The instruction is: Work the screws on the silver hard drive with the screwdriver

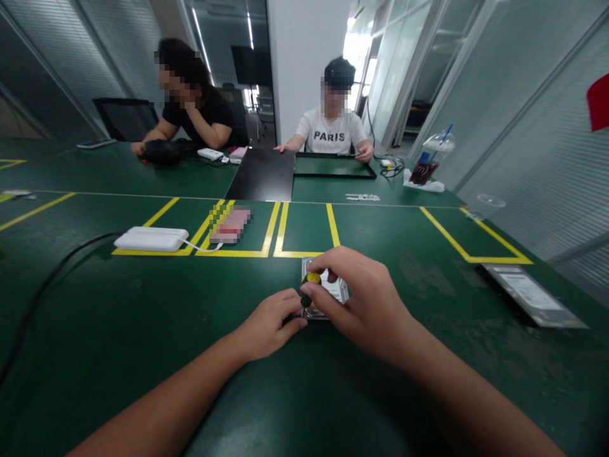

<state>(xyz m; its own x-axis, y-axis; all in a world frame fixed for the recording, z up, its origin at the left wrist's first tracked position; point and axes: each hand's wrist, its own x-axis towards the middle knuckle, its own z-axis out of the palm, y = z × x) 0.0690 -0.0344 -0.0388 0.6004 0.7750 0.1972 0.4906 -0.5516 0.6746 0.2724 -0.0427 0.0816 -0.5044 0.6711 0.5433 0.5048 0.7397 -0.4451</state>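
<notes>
A small silver hard drive [339,291] with a white label lies flat on the green table, partly covered by my hands. My right hand [364,289] is closed around the short yellow-and-black handle of a screwdriver [313,279], pinched between thumb and fingers. The screwdriver stands roughly upright over the drive's near left part; its tip is too small to make out. At the drive's left edge, my left hand [273,324] grips the side with thumb and fingertips, some of them hidden.
To the right lies a larger hard drive [530,295]. A white power bank [152,238] is cabled to a pink phone [233,225] at left. Across the table, one person holds a black frame [335,166] beside a dark panel [264,174]; another sits left. A drink cup [428,162] stands far right.
</notes>
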